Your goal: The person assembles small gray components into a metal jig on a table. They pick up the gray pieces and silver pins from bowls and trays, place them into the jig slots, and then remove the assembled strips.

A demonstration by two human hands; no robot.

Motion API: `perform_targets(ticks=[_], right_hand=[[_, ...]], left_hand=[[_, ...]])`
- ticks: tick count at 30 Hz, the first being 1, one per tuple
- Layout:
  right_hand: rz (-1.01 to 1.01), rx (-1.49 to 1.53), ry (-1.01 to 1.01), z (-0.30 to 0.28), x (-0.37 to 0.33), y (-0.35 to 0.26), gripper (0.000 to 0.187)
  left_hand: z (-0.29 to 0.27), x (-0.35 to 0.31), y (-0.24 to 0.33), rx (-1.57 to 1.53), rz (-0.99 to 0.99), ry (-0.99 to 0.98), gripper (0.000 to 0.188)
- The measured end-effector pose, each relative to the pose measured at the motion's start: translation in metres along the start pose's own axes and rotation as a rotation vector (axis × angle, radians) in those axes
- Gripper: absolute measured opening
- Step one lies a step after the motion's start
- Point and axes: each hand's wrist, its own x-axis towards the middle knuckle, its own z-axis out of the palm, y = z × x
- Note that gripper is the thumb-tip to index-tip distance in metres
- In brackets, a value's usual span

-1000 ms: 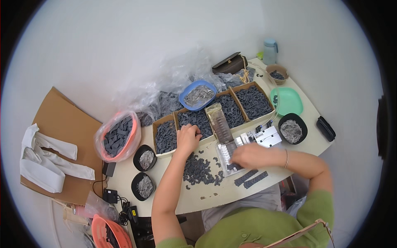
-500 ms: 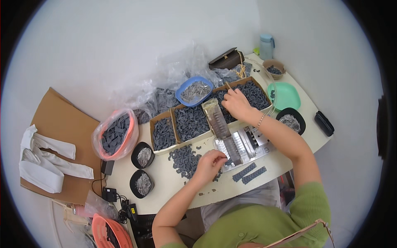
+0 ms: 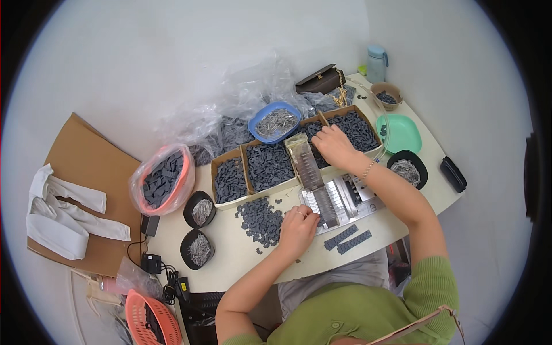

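My left hand [image 3: 298, 231] is closed in a pinch at the near left edge of a silver metal fixture [image 3: 348, 204]. Its fingertips meet a dark bit too small to make out. A clear ribbed plastic strip [image 3: 306, 164] slants from the boxes down onto the fixture. Beyond it, my right hand [image 3: 334, 146] reaches over a cardboard box [image 3: 275, 186] of small dark grey pieces, fingers bent down and closed; what they hold is hidden. Loose grey pieces [image 3: 260, 221] lie left of my left hand. Two assembled grey strips [image 3: 347, 239] lie in front of the fixture.
A blue tray [image 3: 256, 133] of metal pins rests on the boxes. Black bowls [image 3: 185, 253] of pins stand at left, another [image 3: 424, 175] at right. Also on the table are a green tray [image 3: 409, 133], a black case [image 3: 453, 174] and a bagged pink basket [image 3: 188, 183].
The whole view has shifted slightly. My left hand has edged closer to the fixture, its fingers still pinched. My right hand stays over the box, having shifted only a little.
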Motion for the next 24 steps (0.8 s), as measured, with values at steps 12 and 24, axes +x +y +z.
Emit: perform_targets(ticks=[12,24], right_hand=[[-0.065,0.781,-0.266,-0.062,-0.063,-0.067,0.019],[-0.226,0.493,-0.088,-0.084,-0.093,-0.092,0.037]], left_hand=[[-0.031,-0.005,-0.034,0.026,-0.015,-0.019,0.022],[-0.027,0.008,-0.071,0.337,-0.101,-0.256,0.013]])
